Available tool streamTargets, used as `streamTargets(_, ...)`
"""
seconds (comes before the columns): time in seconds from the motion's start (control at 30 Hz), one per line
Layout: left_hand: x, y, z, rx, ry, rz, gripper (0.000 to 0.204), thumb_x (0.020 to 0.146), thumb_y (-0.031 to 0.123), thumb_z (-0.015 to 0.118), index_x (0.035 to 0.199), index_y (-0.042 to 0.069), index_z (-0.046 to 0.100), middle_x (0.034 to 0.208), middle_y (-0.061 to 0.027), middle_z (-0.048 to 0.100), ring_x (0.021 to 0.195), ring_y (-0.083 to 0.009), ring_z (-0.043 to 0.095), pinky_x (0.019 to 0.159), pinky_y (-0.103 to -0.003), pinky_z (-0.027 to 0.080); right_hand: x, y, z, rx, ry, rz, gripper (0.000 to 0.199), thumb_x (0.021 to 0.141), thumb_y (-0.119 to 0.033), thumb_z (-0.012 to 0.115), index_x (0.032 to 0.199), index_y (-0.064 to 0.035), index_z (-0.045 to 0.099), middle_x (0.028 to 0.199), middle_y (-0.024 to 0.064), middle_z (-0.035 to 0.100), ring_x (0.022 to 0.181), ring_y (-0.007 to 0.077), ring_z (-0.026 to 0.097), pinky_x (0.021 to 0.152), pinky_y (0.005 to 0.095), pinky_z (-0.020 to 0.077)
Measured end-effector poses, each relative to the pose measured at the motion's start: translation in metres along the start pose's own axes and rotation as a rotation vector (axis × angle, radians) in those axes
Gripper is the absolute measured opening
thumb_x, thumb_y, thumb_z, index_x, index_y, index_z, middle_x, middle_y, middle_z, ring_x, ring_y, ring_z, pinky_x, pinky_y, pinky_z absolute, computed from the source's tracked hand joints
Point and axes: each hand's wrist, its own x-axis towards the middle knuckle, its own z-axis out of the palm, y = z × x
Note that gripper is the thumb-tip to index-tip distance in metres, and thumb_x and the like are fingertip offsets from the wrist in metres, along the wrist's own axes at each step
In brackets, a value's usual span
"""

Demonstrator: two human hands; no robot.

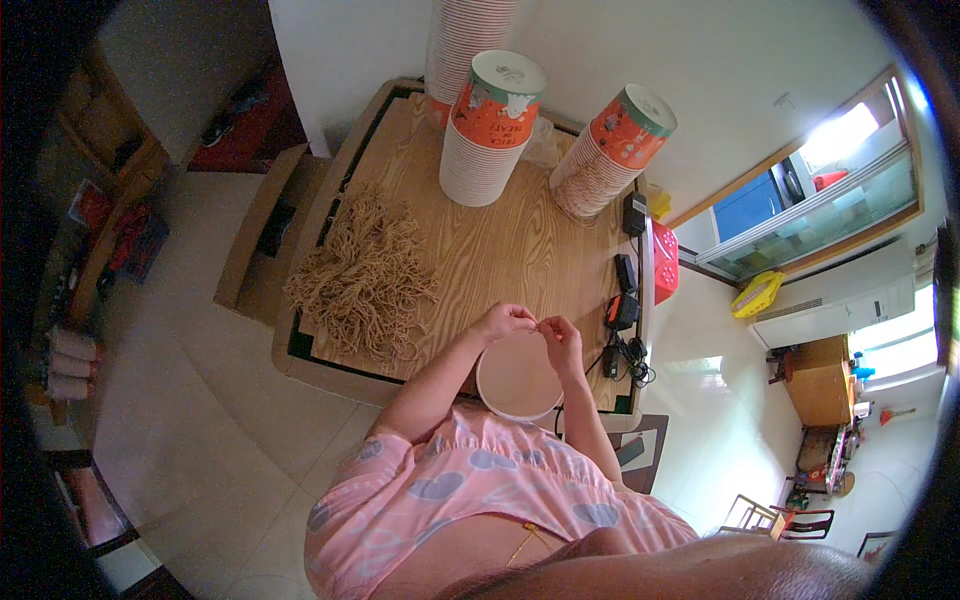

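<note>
An open paper bucket (520, 378) with a pale inside and a white rim sits at the table's near edge, close against my body. At its far rim my left hand (508, 321) is closed in a pinch. Beside it my right hand (562, 345) is pinched too, the fingertips of both almost meeting. What lies between the fingers is too small to make out. To the left, a loose heap of brown twisted cords (365, 275) covers part of the wooden table (470, 260).
Upside-down orange and green printed paper buckets stand in a stack (490, 130) at the back, a taller stack (465, 40) behind it. Another stack (612, 150) stands at the back right, cords around its lower part. Black adapters and cables (622, 312) line the right edge.
</note>
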Motion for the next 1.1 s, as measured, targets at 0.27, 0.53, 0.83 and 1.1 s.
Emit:
streamTargets(0.27, -0.003, 0.009, -0.009, -0.363, -0.168, -0.357, 0.016, 0.075, 0.017, 0.063, 0.085, 0.005, 0.063, 0.077, -0.0033, 0.063, 0.066, -0.012, 0.059, 0.06, -0.027, 0.048, 0.004, 0.001, -0.004, 0.085, -0.125, 0.096, 0.01, 0.081, -0.01, 0.058, 0.084, -0.0007, 0.059, 0.075, 0.0015, 0.06, 0.07, 0.0081, 0.053, 0.065, 0.0204, 0.0419)
streamTargets(0.53, 0.001, -0.002, -0.009, -0.404, -0.18, -0.348, 0.015, 0.076, 0.021, 0.062, 0.083, 0.007, 0.063, 0.073, -0.0006, 0.061, 0.063, -0.0095, 0.057, 0.056, -0.024, 0.046, 0.004, 0.009, -0.006, 0.099, -0.131, 0.049, 0.011, 0.081, -0.012, 0.059, 0.084, -0.0012, 0.06, 0.077, 0.0055, 0.063, 0.071, 0.0111, 0.056, 0.065, 0.0254, 0.0452)
streamTargets(0.83, -0.004, 0.014, -0.008, -0.383, -0.165, -0.423, 0.016, 0.077, 0.022, 0.061, 0.08, 0.006, 0.062, 0.069, -0.0009, 0.059, 0.058, -0.0098, 0.055, 0.051, -0.024, 0.044, -0.003, -0.037, -0.017, -0.153, -0.111, -0.28, 0.009, 0.074, -0.003, 0.062, 0.083, -0.0039, 0.059, 0.076, 0.0055, 0.058, 0.071, 0.0153, 0.055, 0.064, 0.0259, 0.0439)
streamTargets(1.1, 0.0, 0.01, -0.008, -0.377, -0.13, -0.404, 0.012, 0.076, 0.014, 0.062, 0.077, 0.002, 0.063, 0.069, -0.0056, 0.062, 0.056, -0.0127, 0.057, 0.051, -0.026, 0.047, 0.005, -0.042, -0.025, -0.439, -0.13, -0.502, 0.009, 0.071, -0.011, 0.064, 0.079, -0.0097, 0.062, 0.08, 0.0061, 0.059, 0.08, 0.0258, 0.055, 0.072, 0.0371, 0.0403)
